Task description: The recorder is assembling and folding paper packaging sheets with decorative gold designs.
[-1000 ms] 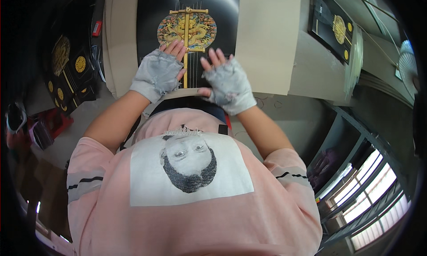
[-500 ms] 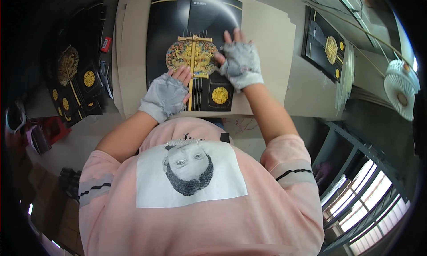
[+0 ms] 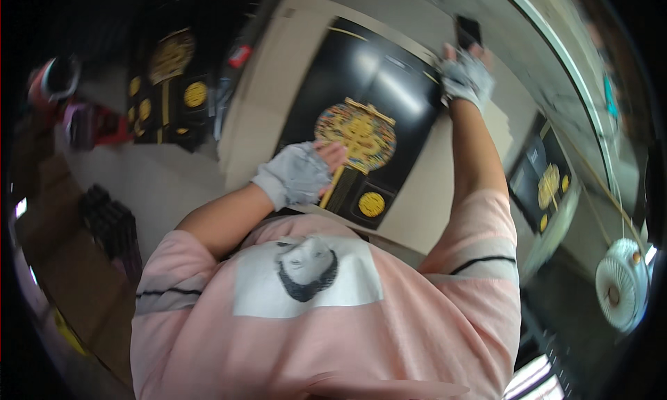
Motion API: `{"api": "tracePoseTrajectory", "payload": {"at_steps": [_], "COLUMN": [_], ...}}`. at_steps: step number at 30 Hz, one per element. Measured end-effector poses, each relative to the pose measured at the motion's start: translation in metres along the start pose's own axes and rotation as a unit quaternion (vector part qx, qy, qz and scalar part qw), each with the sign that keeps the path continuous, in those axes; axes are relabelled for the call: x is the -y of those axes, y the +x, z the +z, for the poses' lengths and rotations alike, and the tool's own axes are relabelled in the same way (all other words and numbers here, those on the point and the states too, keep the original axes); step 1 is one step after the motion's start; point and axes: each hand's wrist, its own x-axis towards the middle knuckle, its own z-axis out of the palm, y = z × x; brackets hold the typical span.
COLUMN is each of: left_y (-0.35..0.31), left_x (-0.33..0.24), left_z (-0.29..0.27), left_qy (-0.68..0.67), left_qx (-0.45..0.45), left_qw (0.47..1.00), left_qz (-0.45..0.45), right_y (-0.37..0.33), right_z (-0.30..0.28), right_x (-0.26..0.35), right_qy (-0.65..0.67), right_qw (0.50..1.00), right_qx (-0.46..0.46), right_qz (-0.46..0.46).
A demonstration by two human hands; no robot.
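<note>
A black printed sheet (image 3: 354,70) with a round colourful emblem and gold details lies on a stack of pale boards (image 3: 269,73). My left hand (image 3: 299,174), in a grey fingerless glove, rests on the sheet's near left part beside the emblem, fingers stretched out. My right hand (image 3: 469,77), gloved the same way, reaches beyond the sheet's far right corner. Its thumb and fingers are apart, and the fingertips overlap the near edge of a dark phone (image 3: 469,30). Blur hides whether they touch it.
More black printed sheets (image 3: 184,104) lie at the left, near a small red object (image 3: 240,56). Another black printed piece (image 3: 538,164) lies at the right. A white fan (image 3: 620,285) is at the far right. Red and purple things (image 3: 94,125) stand at the far left.
My right hand has left the sheet and moved far right to the phone. My left hand stays on the sheet. The whole view has turned, so the table appears tilted.
</note>
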Motion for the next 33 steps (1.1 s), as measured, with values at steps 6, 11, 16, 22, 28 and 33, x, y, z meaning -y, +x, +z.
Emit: {"api": "tracePoseTrajectory", "payload": {"at_steps": [6, 11, 16, 22, 28, 33], "left_y": [0.017, 0.005, 0.008, 0.004, -0.043, -0.038], "left_x": [0.001, -0.001, 0.000, -0.014, -0.030, -0.014], "left_z": [0.014, 0.010, 0.013, -0.003, -0.016, 0.007], "left_qy": [-0.048, -0.017, -0.015, 0.020, -0.038, -0.119], "left_qx": [-0.029, -0.067, -0.092, -0.068, -0.028, -0.234], "left_qw": [0.998, 0.997, 0.996, 0.997, 0.992, 0.958], "left_qz": [0.018, -0.016, -0.003, 0.023, 0.120, 0.113], "right_y": [-0.066, -0.240, -0.396, -0.423, -0.379, -0.358], "right_z": [0.007, -0.039, -0.058, -0.003, -0.087, -0.118], "right_x": [-0.007, 0.030, 0.039, 0.018, 0.042, 0.061], "right_qy": [-0.027, -0.014, -0.004, 0.483, 0.758, 0.710], "right_qw": [0.990, 0.985, 0.978, 0.862, 0.529, 0.687], "right_qx": [-0.122, 0.046, 0.161, -0.035, 0.229, 0.074], "right_qz": [-0.063, -0.164, -0.136, 0.151, 0.306, 0.138]}}
